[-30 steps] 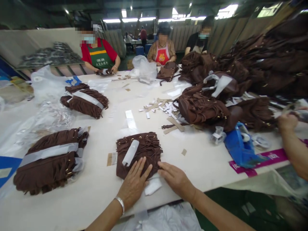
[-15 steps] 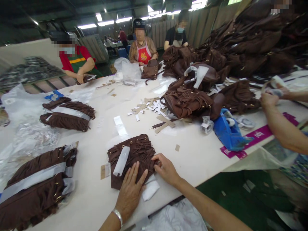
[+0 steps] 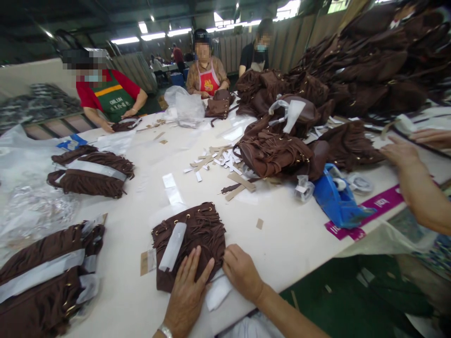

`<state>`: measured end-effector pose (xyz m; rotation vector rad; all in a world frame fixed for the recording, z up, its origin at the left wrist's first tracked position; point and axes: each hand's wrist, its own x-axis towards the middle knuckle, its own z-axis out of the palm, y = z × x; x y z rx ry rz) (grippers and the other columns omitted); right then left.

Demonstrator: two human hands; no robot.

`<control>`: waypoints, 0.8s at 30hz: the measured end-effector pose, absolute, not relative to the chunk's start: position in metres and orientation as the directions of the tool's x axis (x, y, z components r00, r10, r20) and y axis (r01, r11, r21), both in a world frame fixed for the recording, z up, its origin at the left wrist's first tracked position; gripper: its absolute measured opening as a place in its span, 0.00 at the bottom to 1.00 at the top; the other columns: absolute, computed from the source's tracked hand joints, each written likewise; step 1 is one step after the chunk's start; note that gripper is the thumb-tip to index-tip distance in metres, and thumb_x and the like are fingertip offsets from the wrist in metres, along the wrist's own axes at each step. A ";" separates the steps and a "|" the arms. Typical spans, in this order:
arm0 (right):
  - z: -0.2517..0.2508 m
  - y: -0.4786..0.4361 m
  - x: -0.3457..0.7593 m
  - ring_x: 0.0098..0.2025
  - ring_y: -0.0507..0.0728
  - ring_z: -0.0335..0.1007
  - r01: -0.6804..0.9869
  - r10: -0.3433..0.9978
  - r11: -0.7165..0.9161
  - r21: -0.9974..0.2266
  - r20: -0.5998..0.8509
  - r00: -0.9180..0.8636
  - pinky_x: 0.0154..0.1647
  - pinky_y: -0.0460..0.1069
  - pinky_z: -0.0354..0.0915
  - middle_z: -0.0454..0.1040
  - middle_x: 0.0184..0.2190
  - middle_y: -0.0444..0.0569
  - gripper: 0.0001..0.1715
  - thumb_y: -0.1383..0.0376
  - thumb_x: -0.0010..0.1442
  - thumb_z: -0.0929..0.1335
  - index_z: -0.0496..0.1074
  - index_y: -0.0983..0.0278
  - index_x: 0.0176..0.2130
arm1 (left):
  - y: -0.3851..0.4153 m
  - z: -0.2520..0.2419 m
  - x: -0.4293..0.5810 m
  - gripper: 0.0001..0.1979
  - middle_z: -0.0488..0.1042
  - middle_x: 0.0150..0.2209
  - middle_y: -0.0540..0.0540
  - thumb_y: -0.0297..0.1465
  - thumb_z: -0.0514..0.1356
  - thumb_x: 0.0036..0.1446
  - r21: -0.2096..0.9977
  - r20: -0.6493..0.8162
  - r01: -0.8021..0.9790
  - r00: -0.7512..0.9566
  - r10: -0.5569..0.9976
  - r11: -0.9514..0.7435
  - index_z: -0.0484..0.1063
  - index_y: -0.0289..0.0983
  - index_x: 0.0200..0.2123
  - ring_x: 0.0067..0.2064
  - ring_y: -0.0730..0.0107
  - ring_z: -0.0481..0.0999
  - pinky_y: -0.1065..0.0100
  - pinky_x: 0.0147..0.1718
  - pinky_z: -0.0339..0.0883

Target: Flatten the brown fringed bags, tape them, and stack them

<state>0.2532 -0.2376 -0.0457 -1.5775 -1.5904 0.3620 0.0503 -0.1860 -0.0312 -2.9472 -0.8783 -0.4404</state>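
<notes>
The fringed bag (image 3: pixel 193 234) is overlaid at its near edge by the spread left hand (image 3: pixel 186 295). Along its right edge, the right hand (image 3: pixel 241 272) is curled; pinching cannot be confirmed.

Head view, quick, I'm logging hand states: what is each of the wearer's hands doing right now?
Left hand: open, flat on the fringed brown bag.
Right hand: curled closed at the bag's right edge; whether it grips anything cannot be told.

A purple band (image 3: pixel 382 204) runs under the blue tape dispenser (image 3: pixel 334 199) — a clear roll (image 3: pixel 362 187) just right of it, paper strips (image 3: pixel 230 158) farther left, a red-aproned person (image 3: pixel 208 80) well beyond.
</notes>
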 end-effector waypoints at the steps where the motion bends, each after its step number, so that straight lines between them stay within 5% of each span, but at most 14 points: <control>1: -0.044 -0.237 0.254 0.41 0.57 0.64 0.621 0.918 0.154 -0.768 0.343 0.197 0.44 0.51 0.64 0.67 0.36 0.48 0.11 0.77 0.57 0.61 0.63 0.61 0.35 | -0.186 -0.031 0.050 0.27 0.47 0.70 0.36 0.30 0.53 0.65 0.044 0.280 0.541 0.800 0.531 -0.840 0.54 0.47 0.66 0.68 0.49 0.52 0.47 0.60 0.59; 5: -0.033 -0.229 0.261 0.51 0.57 0.63 0.374 0.924 0.146 -0.916 0.261 0.280 0.52 0.52 0.63 0.68 0.47 0.50 0.22 0.78 0.50 0.62 0.65 0.61 0.44 | -0.186 -0.031 0.050 0.27 0.46 0.70 0.36 0.31 0.53 0.65 0.024 0.285 0.530 0.809 0.514 -0.848 0.54 0.48 0.66 0.68 0.48 0.53 0.47 0.59 0.60; 15: -0.019 -0.208 0.282 0.31 0.50 0.66 0.334 0.993 0.044 -0.942 0.078 0.089 0.33 0.44 0.62 0.72 0.32 0.40 0.17 0.76 0.47 0.65 0.71 0.61 0.37 | -0.184 -0.035 0.046 0.31 0.41 0.71 0.34 0.27 0.55 0.63 0.007 0.225 0.519 0.832 0.507 -0.855 0.52 0.45 0.67 0.69 0.45 0.48 0.45 0.61 0.58; 20: -0.023 -0.212 0.278 0.31 0.51 0.64 0.393 0.986 0.064 -0.917 0.119 0.116 0.35 0.46 0.60 0.69 0.31 0.41 0.14 0.77 0.46 0.64 0.68 0.62 0.33 | -0.185 -0.035 0.046 0.31 0.40 0.71 0.35 0.27 0.56 0.63 0.037 0.209 0.527 0.827 0.522 -0.849 0.51 0.45 0.67 0.70 0.46 0.47 0.45 0.61 0.57; 24: -0.039 -0.222 0.261 0.39 0.56 0.62 0.616 0.926 0.177 -0.767 0.342 0.160 0.41 0.50 0.61 0.67 0.34 0.46 0.13 0.78 0.50 0.62 0.64 0.62 0.33 | -0.186 -0.033 0.046 0.31 0.41 0.71 0.36 0.26 0.55 0.63 0.078 0.208 0.525 0.823 0.529 -0.847 0.51 0.46 0.67 0.70 0.47 0.47 0.45 0.62 0.55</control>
